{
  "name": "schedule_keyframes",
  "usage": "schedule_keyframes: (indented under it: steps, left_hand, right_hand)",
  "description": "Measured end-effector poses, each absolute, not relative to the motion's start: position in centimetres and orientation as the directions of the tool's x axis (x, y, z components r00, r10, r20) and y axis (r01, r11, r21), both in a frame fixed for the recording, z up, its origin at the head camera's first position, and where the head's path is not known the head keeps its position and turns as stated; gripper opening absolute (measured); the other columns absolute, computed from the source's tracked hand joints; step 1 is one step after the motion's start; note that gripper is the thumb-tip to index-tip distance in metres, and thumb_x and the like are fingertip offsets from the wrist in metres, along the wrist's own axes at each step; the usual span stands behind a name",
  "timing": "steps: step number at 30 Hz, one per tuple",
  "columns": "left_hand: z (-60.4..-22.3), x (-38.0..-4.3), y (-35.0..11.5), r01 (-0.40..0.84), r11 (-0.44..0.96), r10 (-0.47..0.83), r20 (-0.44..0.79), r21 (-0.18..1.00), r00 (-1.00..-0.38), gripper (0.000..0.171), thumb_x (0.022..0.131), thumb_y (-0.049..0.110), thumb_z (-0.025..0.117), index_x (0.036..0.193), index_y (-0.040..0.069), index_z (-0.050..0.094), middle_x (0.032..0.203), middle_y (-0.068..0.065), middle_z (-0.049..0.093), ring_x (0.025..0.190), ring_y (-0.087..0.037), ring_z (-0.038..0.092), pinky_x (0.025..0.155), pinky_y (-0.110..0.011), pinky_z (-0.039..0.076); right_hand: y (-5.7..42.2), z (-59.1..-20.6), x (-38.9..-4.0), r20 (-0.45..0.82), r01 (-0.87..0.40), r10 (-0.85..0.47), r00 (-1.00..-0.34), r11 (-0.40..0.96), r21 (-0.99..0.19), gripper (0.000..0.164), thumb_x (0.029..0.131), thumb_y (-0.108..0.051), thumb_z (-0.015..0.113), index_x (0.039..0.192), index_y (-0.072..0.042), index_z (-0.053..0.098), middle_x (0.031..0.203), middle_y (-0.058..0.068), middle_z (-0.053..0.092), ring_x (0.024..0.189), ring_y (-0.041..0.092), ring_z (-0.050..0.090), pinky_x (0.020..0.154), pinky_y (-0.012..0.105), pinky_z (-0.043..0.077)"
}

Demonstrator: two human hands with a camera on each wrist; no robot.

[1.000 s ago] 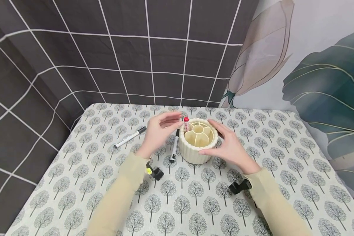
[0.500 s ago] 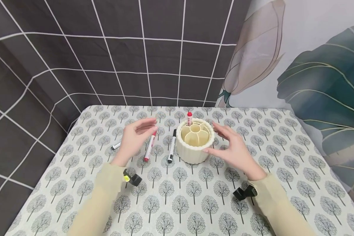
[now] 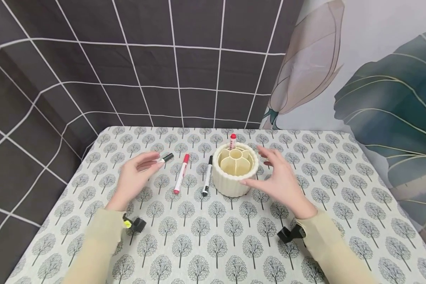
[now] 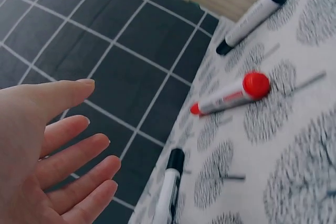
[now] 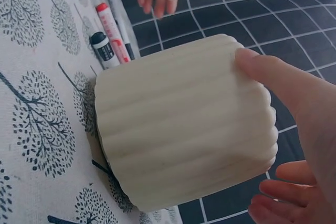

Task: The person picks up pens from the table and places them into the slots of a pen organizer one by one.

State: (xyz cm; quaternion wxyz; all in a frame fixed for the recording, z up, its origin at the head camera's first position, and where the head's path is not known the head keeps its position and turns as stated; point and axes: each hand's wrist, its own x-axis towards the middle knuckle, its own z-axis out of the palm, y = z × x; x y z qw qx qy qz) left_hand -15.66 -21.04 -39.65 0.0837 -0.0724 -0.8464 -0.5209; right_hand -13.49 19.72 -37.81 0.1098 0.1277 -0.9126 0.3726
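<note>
A cream ribbed pen holder (image 3: 234, 185) with petal-shaped compartments stands on the table, and a red-capped marker (image 3: 232, 141) pokes up from its back compartment. My right hand (image 3: 282, 183) is spread around the holder's right side. Its thumb (image 5: 249, 59) touches the rim, while the fingers stand slightly apart from the wall. My left hand (image 3: 133, 179) is open with nothing in it, beside a black-capped white marker (image 3: 167, 157) that it partly covers in the head view. In the left wrist view a gap shows between the fingers and that marker (image 4: 169, 187).
A red-and-white marker (image 3: 182, 173) and another black-and-white marker (image 3: 207, 177) lie on the tree-print tablecloth (image 3: 216, 244), between my left hand and the holder. A dark gridded curtain (image 3: 195, 67) hangs behind the table.
My left hand has moved left, away from the holder and past the red marker, to the far-left black-capped marker. My right hand stays beside the holder.
</note>
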Motion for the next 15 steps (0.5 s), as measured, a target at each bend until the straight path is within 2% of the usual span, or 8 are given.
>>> schedule_keyframes:
  steps: [4,7,15]
  left_hand:
    - [-40.2,-15.5,-22.1,0.188,0.48,0.02,0.204,0.857,-0.979,0.048,0.092,0.031,0.079,0.131,0.006,0.067,0.129,-0.006,0.068,0.114,-0.024,0.066,0.101,-0.031,0.052]
    - [-40.6,-15.6,-22.9,0.17,0.503,0.014,0.189,0.847,-0.982,0.052,0.091,0.032,0.08,0.133,0.003,0.065,0.131,-0.009,0.066,0.117,-0.028,0.064,0.104,-0.037,0.05]
    - [-41.1,-15.3,-25.3,0.091,0.54,-0.004,0.111,0.837,-0.994,0.062,0.091,0.038,0.08,0.138,0.004,0.061,0.138,-0.013,0.061,0.125,-0.033,0.059,0.109,-0.048,0.045]
  right_hand:
    - [19.6,-37.8,-14.0,0.255,-0.303,-0.174,-0.951,0.682,-0.666,0.12,0.064,-0.057,0.093,0.158,-0.01,0.035,0.157,0.013,0.04,0.139,0.039,0.04,0.107,0.072,0.035]
    - [19.4,-37.8,-14.3,0.221,-0.292,-0.192,-0.956,0.668,-0.684,0.121,0.065,-0.058,0.091,0.16,-0.011,0.031,0.162,0.009,0.032,0.148,0.037,0.028,0.111,0.074,0.025]
    - [19.0,-38.1,-15.0,0.207,-0.307,-0.228,-0.951,0.636,-0.708,0.124,0.063,-0.058,0.093,0.16,-0.013,0.031,0.163,0.006,0.032,0.148,0.035,0.028,0.111,0.073,0.026]
